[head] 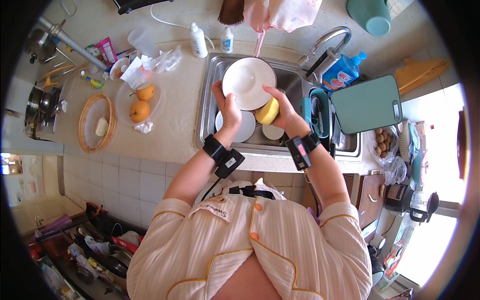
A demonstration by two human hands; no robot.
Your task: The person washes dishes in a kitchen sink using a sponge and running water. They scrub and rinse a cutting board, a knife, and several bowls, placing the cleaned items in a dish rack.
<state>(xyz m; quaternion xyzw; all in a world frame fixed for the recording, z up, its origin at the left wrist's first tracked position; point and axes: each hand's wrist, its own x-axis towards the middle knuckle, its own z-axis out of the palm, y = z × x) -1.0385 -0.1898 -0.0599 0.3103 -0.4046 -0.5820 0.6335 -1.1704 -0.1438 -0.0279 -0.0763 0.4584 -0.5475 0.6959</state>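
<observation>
Over the stainless steel sink (204, 112), a white bowl with a dark rim (249, 80) is held up between both hands, its inside facing the camera. My left hand (229, 108) grips its lower left edge, thumb on the inner wall. My right hand (284, 108) has its thumb at the bowl's right rim and holds a yellow sponge (267, 111) against the lower right edge. Below, in the basin, lie a white plate (243, 127) and a smaller white dish (273, 132), both partly hidden by my hands and the bowl.
A chrome faucet (337, 35) rises at the sink's back right, near a blue detergent bottle (340, 73) and a green cutting board (366, 105). White bottles (198, 41) stand behind the sink. Leftward are a wicker basket (84, 122) and yellow-brown fruit (140, 111) in a clear bowl.
</observation>
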